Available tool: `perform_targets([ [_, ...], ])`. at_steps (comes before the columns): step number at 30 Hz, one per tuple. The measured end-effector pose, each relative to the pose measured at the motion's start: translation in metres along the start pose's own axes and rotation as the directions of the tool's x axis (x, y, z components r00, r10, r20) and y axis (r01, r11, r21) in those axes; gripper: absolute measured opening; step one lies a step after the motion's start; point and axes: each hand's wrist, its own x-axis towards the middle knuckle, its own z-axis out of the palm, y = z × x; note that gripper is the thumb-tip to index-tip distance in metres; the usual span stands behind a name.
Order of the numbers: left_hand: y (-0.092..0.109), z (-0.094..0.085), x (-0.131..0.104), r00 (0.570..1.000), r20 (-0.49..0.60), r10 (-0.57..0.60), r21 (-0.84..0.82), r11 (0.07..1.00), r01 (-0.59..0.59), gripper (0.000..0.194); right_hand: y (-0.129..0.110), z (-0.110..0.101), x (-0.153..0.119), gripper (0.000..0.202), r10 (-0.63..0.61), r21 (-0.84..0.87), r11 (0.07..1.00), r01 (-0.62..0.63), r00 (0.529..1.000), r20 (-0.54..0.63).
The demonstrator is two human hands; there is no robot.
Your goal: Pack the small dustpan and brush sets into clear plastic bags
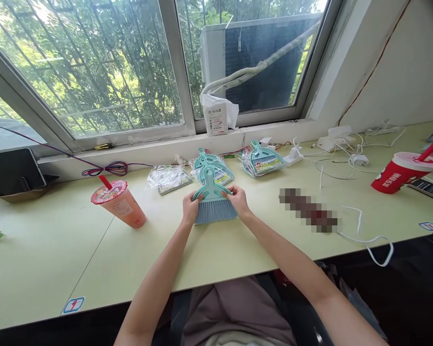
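Between both hands is a mint-green hand brush and dustpan set (pixel 213 192), its grey bristles (pixel 215 211) pointing toward me. My left hand (pixel 191 207) grips its left edge with the thumb on top. On the opposite edge, my right hand (pixel 239 201) holds it the same way. Just behind lie more green sets in clear wrapping (pixel 222 174), partly covered by the held one. To their right rests another wrapped brush and dustpan pile (pixel 262 161). Flat packaged items in clear plastic (pixel 171 178) lie to the left.
A pink drink cup (pixel 124 206) with a red straw leans in view at left; a red cup (pixel 400 173) stands far right. White cables (pixel 346 144) and a blurred dark object (pixel 308 210) lie at right. A tissue pack (pixel 216 117) sits on the sill; a tablet (pixel 12 172) stands left.
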Motion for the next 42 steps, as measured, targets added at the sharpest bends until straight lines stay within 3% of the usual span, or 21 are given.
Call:
perform_targets([
  [11,-0.002,0.001,0.001,1.0,0.014,-0.015,-0.017,1.0,0.016,0.029,0.007,0.001,0.001,0.039,0.061,0.051,0.997,-0.06,0.998,-0.014],
  [16,0.003,-0.01,0.006,0.955,0.276,-0.106,-0.125,0.982,0.145,0.038,0.012,0.002,0.004,0.045,0.122,0.204,0.972,-0.117,0.992,-0.01],
  [18,0.002,-0.013,0.007,0.934,0.326,-0.149,-0.153,0.966,0.207,0.044,0.012,-0.001,0.007,0.053,0.133,0.267,0.954,-0.14,0.99,0.045],
  [21,-0.004,-0.014,0.009,0.941,0.272,-0.201,-0.237,0.934,0.268,0.046,0.011,-0.011,0.015,0.071,0.145,0.261,0.947,-0.186,0.975,0.169],
  [23,-0.009,-0.015,0.012,0.962,0.161,-0.222,-0.343,0.901,0.265,0.047,0.01,-0.02,0.021,0.073,0.131,0.22,0.96,-0.173,0.972,0.195],
  [27,-0.02,-0.024,0.021,0.965,-0.087,-0.247,-0.519,0.838,0.168,0.05,0.014,-0.029,0.024,0.044,0.02,-0.1,0.995,0.0,0.979,0.204],
  [29,-0.026,-0.03,0.026,0.954,-0.154,-0.257,-0.556,0.821,0.132,0.049,0.017,-0.026,0.017,0.034,-0.027,-0.316,0.939,0.136,0.945,0.327],
  [31,-0.031,-0.034,0.029,0.942,-0.187,-0.279,-0.573,0.81,0.126,0.046,0.018,-0.018,0.006,0.039,-0.046,-0.413,0.865,0.284,0.866,0.497],
  [34,-0.038,-0.034,0.031,0.922,-0.174,-0.345,-0.602,0.778,0.178,0.041,0.015,-0.005,-0.008,0.041,-0.084,-0.374,0.814,0.444,0.728,0.681],
  [37,-0.042,-0.031,0.03,0.909,-0.116,-0.4,-0.642,0.728,0.239,0.035,0.008,0.002,-0.015,0.034,-0.158,-0.246,0.813,0.528,0.606,0.78],
  [39,-0.043,-0.03,0.029,0.908,-0.079,-0.411,-0.656,0.708,0.263,0.038,0.005,0.004,-0.016,0.033,-0.185,-0.2,0.817,0.541,0.575,0.797],
  [42,-0.046,-0.031,0.029,0.912,-0.065,-0.406,-0.652,0.709,0.269,0.056,0.002,0.004,-0.016,0.034,-0.187,-0.222,0.809,0.544,0.596,0.781],
])
